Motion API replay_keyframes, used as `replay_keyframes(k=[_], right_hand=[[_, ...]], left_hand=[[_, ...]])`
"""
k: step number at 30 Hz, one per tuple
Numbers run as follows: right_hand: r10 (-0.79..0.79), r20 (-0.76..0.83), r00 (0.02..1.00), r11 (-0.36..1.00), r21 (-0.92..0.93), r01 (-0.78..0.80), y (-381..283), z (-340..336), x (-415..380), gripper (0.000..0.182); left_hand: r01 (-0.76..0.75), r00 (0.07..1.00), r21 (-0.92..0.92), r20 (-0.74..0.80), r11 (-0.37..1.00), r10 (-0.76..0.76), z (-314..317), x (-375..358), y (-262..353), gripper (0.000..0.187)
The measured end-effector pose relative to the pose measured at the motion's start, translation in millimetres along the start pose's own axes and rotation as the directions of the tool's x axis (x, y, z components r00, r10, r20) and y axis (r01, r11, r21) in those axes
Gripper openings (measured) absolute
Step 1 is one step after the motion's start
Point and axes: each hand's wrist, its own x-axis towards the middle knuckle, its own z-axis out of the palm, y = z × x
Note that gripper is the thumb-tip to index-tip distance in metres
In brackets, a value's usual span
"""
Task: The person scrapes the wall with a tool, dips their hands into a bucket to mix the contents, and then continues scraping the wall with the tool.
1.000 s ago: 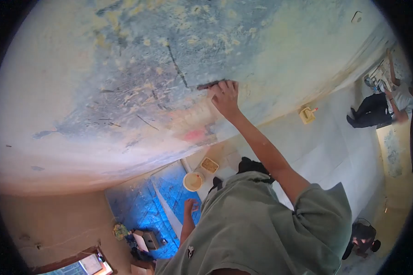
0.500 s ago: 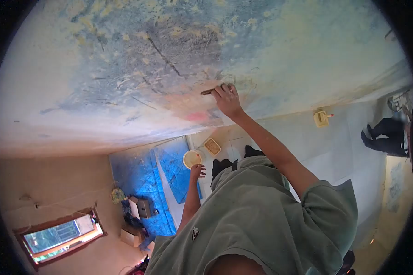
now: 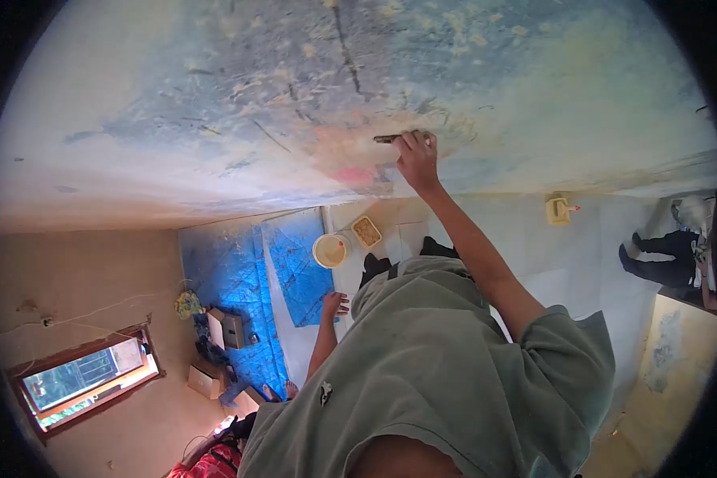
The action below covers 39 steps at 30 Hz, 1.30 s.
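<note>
A large wall painted in blue, yellow, pink and green patches [image 3: 518,103] fills the upper view. My right hand [image 3: 417,159] is raised to it, fingers closed round a thin dark tool [image 3: 386,139] that lies at the wall surface above a pink patch [image 3: 354,175]. My left hand [image 3: 336,304] hangs low at my side with its fingers apart and nothing in it. Just beyond it on the floor stand a round white bucket [image 3: 330,251] and a small rectangular tub [image 3: 366,232] with pale contents.
Blue sheeting [image 3: 239,271] covers the floor at the left, with cardboard boxes [image 3: 207,380] beside it. A yellowish container [image 3: 558,211] sits by the wall's foot. One person in dark trousers [image 3: 665,259] is at the far right; another in red [image 3: 211,462] is at the bottom left.
My right hand and the tool have shifted slightly right and up in view. My left hand has moved a little down, away from the bucket. The camera view has turned slightly.
</note>
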Motion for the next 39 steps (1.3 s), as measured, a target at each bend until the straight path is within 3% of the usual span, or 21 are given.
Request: replay_keyframes(k=[2,3,5,8,10,12,14,17,19,23,25,26,28,29,32,33,34,36,37,38,39], right_hand=[[0.078,-0.152,0.985,0.997,-0.006,-0.080,-10.2,-11.5,8.5,0.025],[0.073,-0.140,0.987,0.997,-0.008,-0.075,-14.5,-20.4,15.9,0.025],[0.210,-0.286,0.935,0.965,-0.094,-0.245,-16.0,-30.4,34.8,0.026],[0.177,-0.354,0.918,0.964,-0.125,-0.234,-7.6,4.4,25.5,0.025],[0.202,-0.344,0.917,0.953,-0.147,-0.266,-15.4,0.4,27.1,0.025],[0.138,-0.302,0.943,0.978,-0.107,-0.178,-14.6,-3.2,24.5,0.026],[0.137,-0.259,0.956,0.960,-0.202,-0.192,-16.1,-14.1,30.0,0.027],[0.237,-0.260,0.936,0.941,-0.177,-0.287,-31.9,-41.2,47.7,0.027],[0.365,-0.438,0.822,0.889,-0.099,-0.447,-37.8,-46.8,61.3,0.025],[0.198,-0.468,0.861,0.945,-0.142,-0.295,-39.7,15.8,21.5,0.021],[0.283,-0.238,0.929,0.958,0.018,-0.287,-44.4,15.8,16.7,0.019],[0.272,-0.234,0.933,0.961,0.011,-0.277,-39.1,12.6,25.0,0.019],[0.397,-0.564,0.725,0.892,0.050,-0.449,-33.9,-2.2,51.3,0.017],[0.410,-0.596,0.690,0.901,0.147,-0.408,-44.5,-25.7,71.5,0.017],[0.425,-0.567,0.705,0.892,0.129,-0.433,-44.9,-1.6,58.7,0.018],[0.374,-0.457,0.807,0.916,0.044,-0.399,-45.5,5.0,43.2,0.020],[0.375,-0.463,0.803,0.915,0.046,-0.401,-42.8,10.5,29.0,0.020],[0.265,-0.296,0.918,0.958,-0.024,-0.285,-36.1,8.5,17.8,0.022],[0.394,-0.328,0.859,0.906,-0.019,-0.423,-33.4,1.2,18.1,0.023],[0.391,-0.326,0.861,0.907,-0.019,-0.420,-35.0,-12.6,32.7,0.023],[0.374,-0.431,0.822,0.913,0.014,-0.408,-37.7,-29.7,49.7,0.023]], left_hand=[[-0.035,0.999,-0.030,-0.001,0.999,0.035,-15.9,4.4,4.2,0.027],[-0.068,0.998,-0.036,-0.017,0.997,0.068,-25.0,8.2,2.4,0.027],[-0.104,0.994,-0.060,-0.024,0.993,0.103,-44.3,10.8,4.1,0.026],[-0.144,0.990,-0.054,-0.016,0.988,0.143,-72.1,21.8,5.5,0.025],[-0.114,0.993,-0.055,0.012,0.992,0.115,-90.4,31.3,10.7,0.024],[-0.146,0.989,-0.007,-0.004,0.989,0.146,-102.9,38.2,17.7,0.024],[-0.156,0.988,0.034,0.023,0.987,0.155,-110.2,47.2,27.7,0.024],[-0.159,0.987,0.095,0.053,0.983,0.154,-126.7,60.7,29.3,0.026],[-0.160,0.986,0.106,0.074,0.981,0.153,-132.6,71.9,32.8,0.027],[-0.250,0.965,0.107,0.109,0.962,0.239,-138.9,76.5,35.5,0.026],[-0.222,0.972,0.062,0.092,0.973,0.216,-138.0,73.4,33.5,0.026],[-0.223,0.971,0.051,0.100,0.974,0.217,-136.6,70.1,29.5,0.026],[-0.238,0.971,-0.033,0.026,0.971,0.239,-139.3,62.3,19.2,0.026],[-0.224,0.974,-0.033,0.031,0.974,0.225,-141.6,57.1,12.1,0.025],[-0.182,0.981,-0.057,0.055,0.982,0.185,-153.4,52.1,-24.7,0.024],[-0.140,0.990,0.063,0.032,0.988,0.139,-155.5,51.2,-31.5,0.023],[-0.146,0.989,0.067,0.030,0.987,0.144,-158.8,49.4,-41.0,0.023],[-0.005,1.000,0.178,0.015,0.984,0.002,-157.9,41.7,-45.7,0.022],[-0.012,1.000,0.174,0.013,0.985,0.010,-161.1,43.0,-43.0,0.022],[-0.024,0.999,0.088,0.046,0.996,0.020,-166.9,48.3,-46.5,0.022],[-0.029,0.996,0.003,0.079,1.000,0.028,-170.6,52.8,-51.0,0.022]])
